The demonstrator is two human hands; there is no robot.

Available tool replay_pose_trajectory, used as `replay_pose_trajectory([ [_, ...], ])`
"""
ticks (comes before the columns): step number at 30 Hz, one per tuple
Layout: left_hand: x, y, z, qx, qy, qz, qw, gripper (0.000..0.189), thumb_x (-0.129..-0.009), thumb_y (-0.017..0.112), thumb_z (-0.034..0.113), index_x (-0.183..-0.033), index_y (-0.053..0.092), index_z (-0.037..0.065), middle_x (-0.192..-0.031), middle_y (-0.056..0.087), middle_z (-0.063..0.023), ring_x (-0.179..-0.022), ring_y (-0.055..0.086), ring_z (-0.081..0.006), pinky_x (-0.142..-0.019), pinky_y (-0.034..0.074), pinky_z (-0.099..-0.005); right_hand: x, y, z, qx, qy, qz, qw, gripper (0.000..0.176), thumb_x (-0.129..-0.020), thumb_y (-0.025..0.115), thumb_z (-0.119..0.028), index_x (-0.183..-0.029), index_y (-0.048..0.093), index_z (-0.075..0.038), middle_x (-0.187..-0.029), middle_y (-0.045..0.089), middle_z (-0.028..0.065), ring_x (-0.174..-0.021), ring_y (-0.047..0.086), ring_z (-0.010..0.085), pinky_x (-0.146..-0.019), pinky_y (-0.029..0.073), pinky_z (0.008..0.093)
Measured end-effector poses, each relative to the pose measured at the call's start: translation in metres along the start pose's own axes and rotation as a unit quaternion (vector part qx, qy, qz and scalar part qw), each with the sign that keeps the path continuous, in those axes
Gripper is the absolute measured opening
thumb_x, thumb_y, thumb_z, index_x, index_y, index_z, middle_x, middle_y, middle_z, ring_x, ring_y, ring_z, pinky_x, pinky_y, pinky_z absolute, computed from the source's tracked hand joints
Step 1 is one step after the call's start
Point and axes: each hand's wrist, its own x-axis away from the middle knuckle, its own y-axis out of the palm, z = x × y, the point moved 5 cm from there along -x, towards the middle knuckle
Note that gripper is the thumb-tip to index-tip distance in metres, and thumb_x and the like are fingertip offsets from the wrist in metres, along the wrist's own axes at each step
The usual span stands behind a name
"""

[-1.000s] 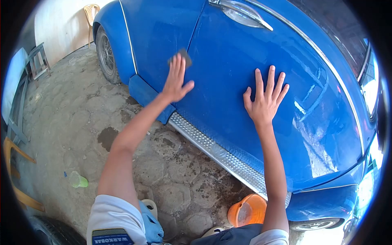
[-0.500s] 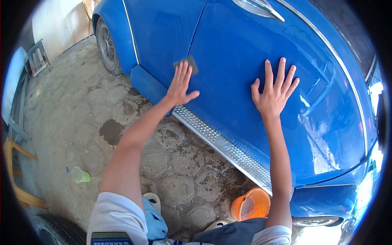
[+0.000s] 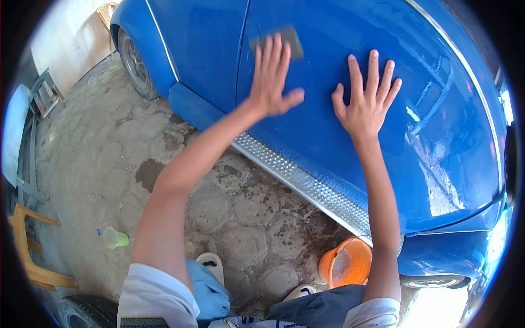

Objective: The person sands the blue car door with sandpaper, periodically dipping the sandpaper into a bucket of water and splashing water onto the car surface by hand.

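My left hand (image 3: pixel 270 81) lies over a grey-brown rectangular piece of sandpaper (image 3: pixel 294 44), holding it against the blue car door (image 3: pixel 311 120). Its fingers reach out along the sheet and the thumb sticks out to the side; motion blurs both a little. To the right, my right hand (image 3: pixel 365 98) rests on the same glossy door with fingers spread and nothing in it. Below both hands runs a silver, studded running board (image 3: pixel 292 172).
An orange bucket (image 3: pixel 354 263) stands on the floor under my right forearm. On the stone paving (image 3: pixel 240 240) at left are a green cup (image 3: pixel 115 238), a yellow plastic chair (image 3: pixel 27 240) and a tyre (image 3: pixel 82 312). The car's spoked wheel (image 3: pixel 134 64) shows at upper left.
My left hand and the sandpaper have moved up and to the right across the door. My right hand stays spread on the door. The view has shifted slightly.
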Motion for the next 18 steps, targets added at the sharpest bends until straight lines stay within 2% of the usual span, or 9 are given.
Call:
replay_pose_trajectory([
  [2,0.064,0.03,0.019,0.038,-0.004,-0.116,0.992,0.109,-0.097,0.028,0.079,-0.163,0.008,-0.006,-0.169,0.0,-0.0339,-0.156,-0.003,-0.0525,-0.121,0.001,-0.0688,0.0,0.0,0.001,-0.003,0.0,-0.005,1.0,0.061,-0.087,0.063,-0.034,-0.147,0.058,-0.024,-0.166,0.035,0.014,-0.154,0.026,0.0447,-0.121,0.018,0.067],
  [3,0.077,0.037,0.039,-0.017,0.034,-0.354,0.934,0.106,-0.098,0.027,0.078,-0.164,0.008,-0.002,-0.17,0.001,-0.0292,-0.158,-0.002,-0.0474,-0.124,0.003,-0.0648,0.0,-0.001,0.001,-0.01,0.0,-0.002,1.0,0.061,-0.087,0.063,-0.034,-0.147,0.058,-0.024,-0.166,0.035,0.014,-0.154,0.026,0.0446,-0.121,0.017,0.0669],
  [4,0.096,0.036,0.055,-0.074,0.071,-0.568,0.816,0.104,-0.098,0.026,0.078,-0.165,0.008,0.002,-0.172,0.002,-0.0245,-0.159,-0.002,-0.0424,-0.127,0.004,-0.0608,0.0,-0.002,0.001,-0.008,0.005,0.003,1.0,0.061,-0.087,0.063,-0.034,-0.147,0.058,-0.024,-0.166,0.035,0.014,-0.154,0.026,0.0446,-0.121,0.017,0.0669],
  [6,0.176,0.049,0.062,0.026,0.22,-0.56,0.799,0.094,-0.1,0.028,0.074,-0.167,0.008,0.011,-0.175,0.004,-0.0109,-0.161,0.001,-0.0295,-0.131,0.008,-0.05,0.0,0.0,0.0,-0.003,0.003,-0.005,1.0,0.061,-0.088,0.063,-0.034,-0.147,0.058,-0.024,-0.166,0.035,0.0141,-0.154,0.026,0.0447,-0.122,0.017,0.0666],
  [9,0.176,0.051,0.048,-0.01,0.233,-0.454,0.86,0.086,-0.102,0.032,0.069,-0.168,0.007,0.019,-0.175,0.005,-0.0016,-0.161,0.004,-0.0213,-0.131,0.008,-0.0433,0.001,0.002,0.002,-0.003,0.003,-0.004,1.0,0.061,-0.087,0.063,-0.034,-0.147,0.058,-0.024,-0.166,0.035,0.0141,-0.154,0.026,0.0447,-0.122,0.016,0.066],
  [12,0.113,0.03,0.013,-0.083,0.206,-0.276,0.935,0.077,-0.103,0.042,0.058,-0.167,0.021,0.021,-0.175,0.01,-0.0087,-0.161,0.006,-0.0263,-0.129,0.01,-0.0536,0.002,-0.002,0.005,-0.011,-0.007,-0.011,1.0,0.06,-0.087,0.064,-0.034,-0.146,0.058,-0.024,-0.166,0.036,0.0141,-0.154,0.027,0.045,-0.122,0.018,0.0656],
  [13,0.093,0.022,-0.003,-0.026,0.136,-0.276,0.951,0.072,-0.102,0.044,0.055,-0.163,0.033,0.018,-0.173,0.018,-0.0137,-0.16,0.014,-0.0305,-0.127,0.014,-0.0575,0.002,-0.003,0.006,-0.013,-0.015,-0.013,1.0,0.06,-0.087,0.064,-0.034,-0.146,0.058,-0.024,-0.166,0.036,0.0139,-0.154,0.028,0.0451,-0.122,0.019,0.0657],
  [16,0.042,-0.003,-0.034,-0.082,0.166,-0.122,0.975,0.072,-0.102,0.045,0.057,-0.159,0.042,0.013,-0.17,0.027,-0.0147,-0.157,0.024,-0.0344,-0.126,0.018,-0.0562,0.003,-0.002,0.004,-0.009,-0.013,-0.008,1.0,0.058,-0.087,0.064,-0.034,-0.144,0.06,-0.024,-0.165,0.037,0.0136,-0.153,0.029,0.0453,-0.121,0.022,0.0661],
  [18,0.007,-0.016,-0.041,-0.093,0.127,-0.096,0.983,0.073,-0.102,0.044,0.058,-0.158,0.043,0.011,-0.169,0.028,-0.015,-0.157,0.025,-0.0345,-0.125,0.02,-0.0555,0.002,-0.001,0.004,-0.009,-0.01,-0.008,1.0,0.057,-0.087,0.064,-0.033,-0.143,0.061,-0.024,-0.165,0.037,0.0135,-0.153,0.029,0.0452,-0.12,0.022,0.0663],
])
